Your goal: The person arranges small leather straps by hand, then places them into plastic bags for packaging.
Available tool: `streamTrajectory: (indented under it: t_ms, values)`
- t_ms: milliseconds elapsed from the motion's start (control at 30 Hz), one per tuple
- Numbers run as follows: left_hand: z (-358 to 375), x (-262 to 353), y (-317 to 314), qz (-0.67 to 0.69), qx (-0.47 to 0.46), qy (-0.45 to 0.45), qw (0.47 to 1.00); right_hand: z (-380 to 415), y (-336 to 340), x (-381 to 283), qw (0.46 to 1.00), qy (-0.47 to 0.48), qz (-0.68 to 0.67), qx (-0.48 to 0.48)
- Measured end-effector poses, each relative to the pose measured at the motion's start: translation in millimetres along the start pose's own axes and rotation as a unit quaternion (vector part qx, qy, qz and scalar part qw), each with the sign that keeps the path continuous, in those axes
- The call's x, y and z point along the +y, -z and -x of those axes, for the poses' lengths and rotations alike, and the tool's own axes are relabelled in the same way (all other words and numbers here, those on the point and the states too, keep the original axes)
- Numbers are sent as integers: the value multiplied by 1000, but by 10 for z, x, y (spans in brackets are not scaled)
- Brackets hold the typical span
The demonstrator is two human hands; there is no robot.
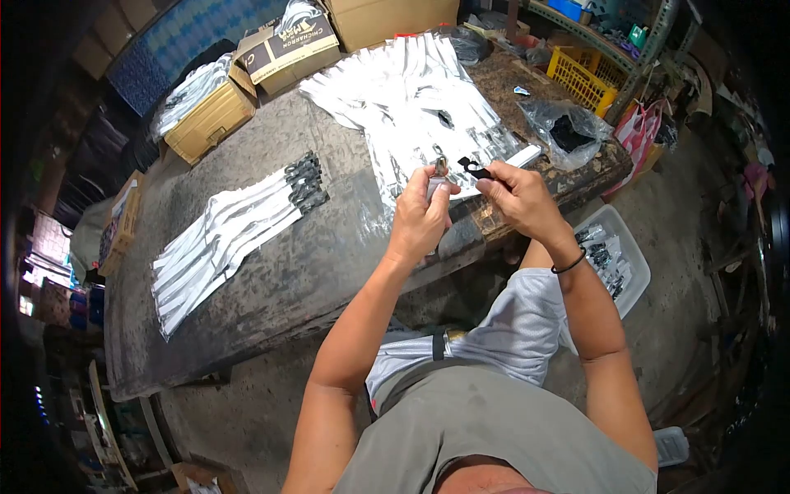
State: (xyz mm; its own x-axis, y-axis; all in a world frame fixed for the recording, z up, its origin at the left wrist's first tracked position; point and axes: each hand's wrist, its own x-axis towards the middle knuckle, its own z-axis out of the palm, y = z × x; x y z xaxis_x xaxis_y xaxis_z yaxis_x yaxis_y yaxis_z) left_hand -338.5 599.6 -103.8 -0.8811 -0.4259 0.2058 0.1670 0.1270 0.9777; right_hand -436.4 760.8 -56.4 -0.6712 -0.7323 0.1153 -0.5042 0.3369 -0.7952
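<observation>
My left hand (420, 212) is closed, with thumb and fingers pinching a metal lanyard hook (441, 167) that points up. Just to its right, my right hand (523, 198) pinches a small black plastic clip (472, 169) with a curved opening. The hook and the clip are close together but apart. Behind both hands spreads a large layer of white lanyards (403, 99), their hardware ends toward me. Further left on the table lies a smaller row of white lanyards (230, 222) with dark clips at one end.
The worn dark table (271, 288) holds cardboard boxes (216, 121) of straps at the back. A clear plastic bag (568, 132) with black pieces lies at the right corner. A white bin (634, 272) of small parts stands beside my leg, and a yellow crate (584, 78) farther back.
</observation>
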Motion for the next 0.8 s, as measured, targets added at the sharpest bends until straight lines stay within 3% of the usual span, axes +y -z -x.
streamTrajectory:
  t_ms: [33,133,233,333,433,467,500,533,567,600,667,733,800]
  values:
    - [-3,1,-1,-2,-1,0,1000,-7,10,-7,999,-30,-16,-13]
    - [-7,-7,-3,-5,1,-3,1000,-42,-74,122,978,186,49,77]
    - [-25,-41,-20,-17,4,0,1000,-4,-74,76,956,235,144,100]
    - [-9,15,-50,-62,4,1,998,32,-51,59,940,228,231,105]
    - [-9,-102,-93,-187,-5,-59,981,55,-25,-47,916,216,330,81]
    - [18,-130,-123,-225,-10,-85,970,63,-45,-75,910,216,346,74]
    - [43,-193,-158,-229,-15,-168,959,73,-67,-111,905,204,370,46]
    - [128,-18,-186,-248,-29,-97,963,92,-123,-160,904,211,368,46]
    - [115,-116,-180,-231,-29,-102,967,97,-137,-192,905,216,364,35]
    - [107,-189,-135,-195,-5,-174,965,72,-148,-167,915,245,318,45]
    - [97,-161,-69,-193,25,-168,966,123,-101,-276,948,236,211,40]
    - [63,-227,12,-202,39,-147,968,154,-33,-241,965,180,188,39]
    - [94,-279,26,-216,51,-181,958,151,-55,-217,951,230,199,59]
